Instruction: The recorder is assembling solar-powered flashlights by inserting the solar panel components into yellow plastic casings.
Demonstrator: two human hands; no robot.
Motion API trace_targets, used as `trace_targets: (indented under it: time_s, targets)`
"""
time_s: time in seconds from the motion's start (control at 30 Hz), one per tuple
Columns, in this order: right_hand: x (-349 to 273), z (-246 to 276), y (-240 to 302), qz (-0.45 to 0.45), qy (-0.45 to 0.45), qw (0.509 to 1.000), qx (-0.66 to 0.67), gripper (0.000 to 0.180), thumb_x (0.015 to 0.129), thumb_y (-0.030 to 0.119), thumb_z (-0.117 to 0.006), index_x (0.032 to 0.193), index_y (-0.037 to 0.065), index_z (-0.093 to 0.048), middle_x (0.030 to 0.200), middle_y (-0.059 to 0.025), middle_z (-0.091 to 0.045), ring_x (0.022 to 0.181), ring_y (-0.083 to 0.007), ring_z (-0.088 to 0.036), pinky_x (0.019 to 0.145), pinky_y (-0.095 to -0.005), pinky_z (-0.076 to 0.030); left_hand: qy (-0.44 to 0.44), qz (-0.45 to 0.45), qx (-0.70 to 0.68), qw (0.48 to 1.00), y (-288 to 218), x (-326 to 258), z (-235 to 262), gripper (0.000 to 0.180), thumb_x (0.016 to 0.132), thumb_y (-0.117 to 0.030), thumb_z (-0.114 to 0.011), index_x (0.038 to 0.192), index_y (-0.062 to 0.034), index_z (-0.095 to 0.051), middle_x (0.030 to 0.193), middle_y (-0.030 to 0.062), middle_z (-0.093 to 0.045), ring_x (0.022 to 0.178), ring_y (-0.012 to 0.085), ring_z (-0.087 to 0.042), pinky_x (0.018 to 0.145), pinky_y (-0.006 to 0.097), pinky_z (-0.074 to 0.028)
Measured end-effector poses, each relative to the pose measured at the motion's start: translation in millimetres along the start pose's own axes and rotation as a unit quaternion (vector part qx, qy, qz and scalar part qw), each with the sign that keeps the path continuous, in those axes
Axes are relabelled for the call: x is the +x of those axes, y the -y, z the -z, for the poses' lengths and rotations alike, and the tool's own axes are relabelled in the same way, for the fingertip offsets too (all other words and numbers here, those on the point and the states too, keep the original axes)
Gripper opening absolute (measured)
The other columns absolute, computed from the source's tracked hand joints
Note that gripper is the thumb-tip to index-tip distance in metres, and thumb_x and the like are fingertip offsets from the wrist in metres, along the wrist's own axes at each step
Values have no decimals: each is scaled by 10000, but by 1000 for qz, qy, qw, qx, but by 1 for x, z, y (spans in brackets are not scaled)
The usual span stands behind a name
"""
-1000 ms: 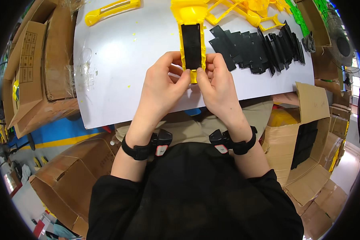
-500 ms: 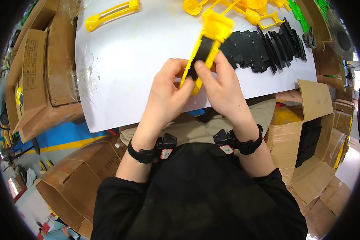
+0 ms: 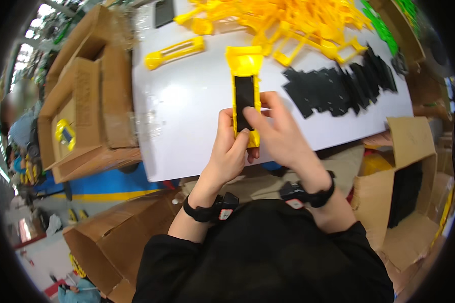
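Note:
Both my hands hold one yellow plastic frame (image 3: 245, 63) over the white table, its wide hollow end pointing away from me. A flat black strip (image 3: 244, 93) lies in the frame's long opening. My left hand (image 3: 228, 154) grips the near left side, thumb on the near end of the strip. On the right edge, my right hand (image 3: 283, 131) has its fingers curled round the frame and its thumb pressed on the strip. To the right lie several overlapping black strips (image 3: 318, 91). A similar yellow frame (image 3: 176, 52) rests alone at the far left.
A heap of yellow frames (image 3: 298, 20) covers the table's far side, with green parts (image 3: 381, 30) at its right. Cardboard boxes stand left (image 3: 91, 101), lower left (image 3: 111, 227) and right (image 3: 374, 192) of the white table (image 3: 187, 146). A dark flat rectangle (image 3: 164, 12) lies at the far edge.
The held frame has turned from a rightward tilt to nearly straight away from me. My right thumb has shifted along the strip. The whole view has moved, showing more of the heap.

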State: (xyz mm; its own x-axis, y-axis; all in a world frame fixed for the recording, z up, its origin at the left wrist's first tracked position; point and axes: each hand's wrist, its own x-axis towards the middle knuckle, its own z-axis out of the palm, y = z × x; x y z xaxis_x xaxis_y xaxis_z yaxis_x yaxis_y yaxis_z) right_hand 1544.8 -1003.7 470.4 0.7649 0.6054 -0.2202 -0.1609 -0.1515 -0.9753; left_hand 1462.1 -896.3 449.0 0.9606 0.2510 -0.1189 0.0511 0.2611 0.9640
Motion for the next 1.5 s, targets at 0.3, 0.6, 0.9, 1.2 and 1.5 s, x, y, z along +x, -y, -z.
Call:
trace_targets:
  time_s: [0.3,0.6,0.9,1.2,1.5]
  targets:
    - [-42,57,7,123,-194,804,-548,383,768,48,-683,1129,13,-560,1045,-163,-551,982,-342,-534,854,-414,-444,-449,-167,325,815,-168,-100,174,359,881,-98,-514,1204,45,-447,1042,119,-546,956,192,-512,856,305,-420]
    - [-2,72,-4,162,-218,829,-489,420,686,112,-781,1057,34,-600,968,-157,-567,939,-328,-558,834,-397,-454,-569,-177,513,618,-184,-96,220,537,897,-293,-650,1311,-21,-445,1249,136,-446,846,186,-609,585,265,-519]
    - [-9,56,5,186,-166,830,-499,268,682,92,-752,897,21,-609,868,-154,-572,868,-348,-567,757,-426,-463,-212,-241,715,621,-83,71,116,572,775,-278,-714,1222,25,-523,1349,278,-445,1287,405,-394,1090,471,-303]
    - [-114,55,38,131,-106,984,-55,265,818,12,-640,1064,38,-543,934,-16,-515,860,-97,-491,751,-233,-430,-127,-192,719,656,-110,46,97,428,737,-391,-713,1030,-87,-640,1058,142,-613,1067,303,-564,1015,506,-369]
    - [-40,34,0,-22,-15,879,477,158,901,24,-586,1014,97,-503,950,-57,-568,936,-197,-593,829,-338,-486,-145,-445,424,775,-69,-18,35,526,667,-45,-805,1067,-51,-464,718,101,-558,576,183,-567,523,283,-471]
